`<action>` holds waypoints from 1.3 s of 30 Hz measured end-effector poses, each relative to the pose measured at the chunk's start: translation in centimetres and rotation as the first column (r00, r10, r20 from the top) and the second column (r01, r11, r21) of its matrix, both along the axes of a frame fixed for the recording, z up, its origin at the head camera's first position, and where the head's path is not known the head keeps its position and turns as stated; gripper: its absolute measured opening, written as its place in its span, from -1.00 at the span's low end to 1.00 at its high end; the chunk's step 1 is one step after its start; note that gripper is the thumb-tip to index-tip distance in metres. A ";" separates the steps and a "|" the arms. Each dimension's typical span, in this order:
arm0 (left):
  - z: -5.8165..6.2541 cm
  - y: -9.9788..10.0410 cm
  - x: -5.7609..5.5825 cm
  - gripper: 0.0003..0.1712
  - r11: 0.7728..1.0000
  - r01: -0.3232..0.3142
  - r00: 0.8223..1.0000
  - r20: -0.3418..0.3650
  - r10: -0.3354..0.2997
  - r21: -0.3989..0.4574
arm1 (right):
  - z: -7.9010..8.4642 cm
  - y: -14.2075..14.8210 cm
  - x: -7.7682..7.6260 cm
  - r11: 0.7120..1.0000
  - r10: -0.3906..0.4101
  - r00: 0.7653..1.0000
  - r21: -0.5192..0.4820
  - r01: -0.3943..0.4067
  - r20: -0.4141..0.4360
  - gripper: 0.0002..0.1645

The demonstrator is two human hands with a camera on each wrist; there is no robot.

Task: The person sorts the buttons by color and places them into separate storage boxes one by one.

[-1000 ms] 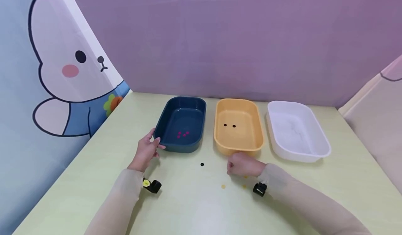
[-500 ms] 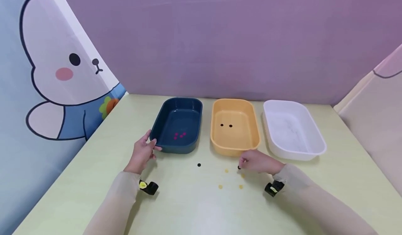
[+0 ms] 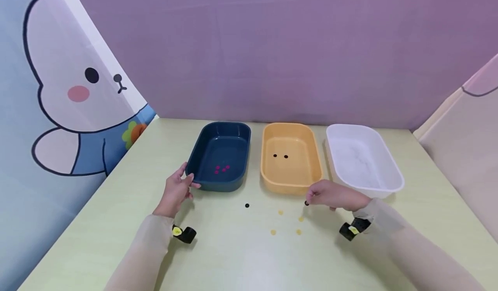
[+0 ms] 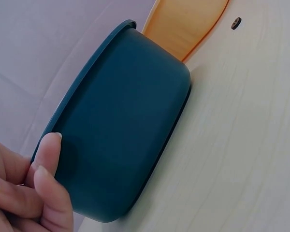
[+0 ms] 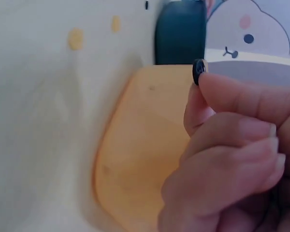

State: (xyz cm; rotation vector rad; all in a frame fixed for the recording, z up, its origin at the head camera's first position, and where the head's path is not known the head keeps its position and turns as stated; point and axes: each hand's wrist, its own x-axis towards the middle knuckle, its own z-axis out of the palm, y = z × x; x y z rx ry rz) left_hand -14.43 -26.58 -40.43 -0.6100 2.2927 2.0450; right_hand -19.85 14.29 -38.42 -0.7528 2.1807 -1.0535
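Note:
My left hand (image 3: 176, 192) grips the near left corner of the dark blue tray (image 3: 221, 185), its fingers at the rim in the left wrist view. In that tray lie several small pink buttons (image 3: 223, 170). Between thumb and forefinger, my right hand (image 3: 336, 195) pinches a small black button (image 5: 199, 71), raised in front of the yellow tray (image 3: 289, 188). Two black buttons (image 3: 285, 156) lie inside the yellow tray. Another black button (image 3: 247, 205) is on the table between the hands. Several yellow buttons (image 3: 298, 231) are scattered left of and below my right hand.
A white tray (image 3: 363, 189) stands to the right of the yellow one, partly behind my right hand. All three trays sit in a row near the purple back wall (image 3: 272, 57). The pale table (image 3: 241, 256) stretches toward me, and a cartoon-printed cloth (image 3: 58, 109) hangs at the left.
My right hand has moved right along the yellow tray's front, lifting slightly, and a black button now shows at its fingertips. More yellow buttons are uncovered. The left hand keeps its place at the tray.

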 end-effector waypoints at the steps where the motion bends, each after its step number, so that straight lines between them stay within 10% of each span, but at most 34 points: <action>1: 0.0 0.0 0.0 -0.29 1.000 0.001 1.000 0.000 -0.001 0.001 | 0.3 0.0 -0.2 1.000 -0.008 1.000 0.002 0.008 0.013 -0.84; 23: -0.2 0.0 0.1 -0.30 1.000 -0.018 1.000 0.002 0.018 0.005 | 3.9 -3.3 -11.4 0.946 -0.325 0.928 0.083 0.314 0.184 -0.73; 32: -0.3 0.1 0.2 -0.31 0.999 -0.016 1.000 0.020 0.016 -0.029 | 1.8 -5.2 -14.0 0.894 -0.313 0.950 0.332 0.301 -0.019 -0.55; 39: -0.3 0.2 0.2 -0.31 0.999 -0.017 1.000 0.003 0.018 -0.036 | -0.1 -5.8 -15.1 0.865 -0.270 0.950 0.394 0.311 -0.158 -0.81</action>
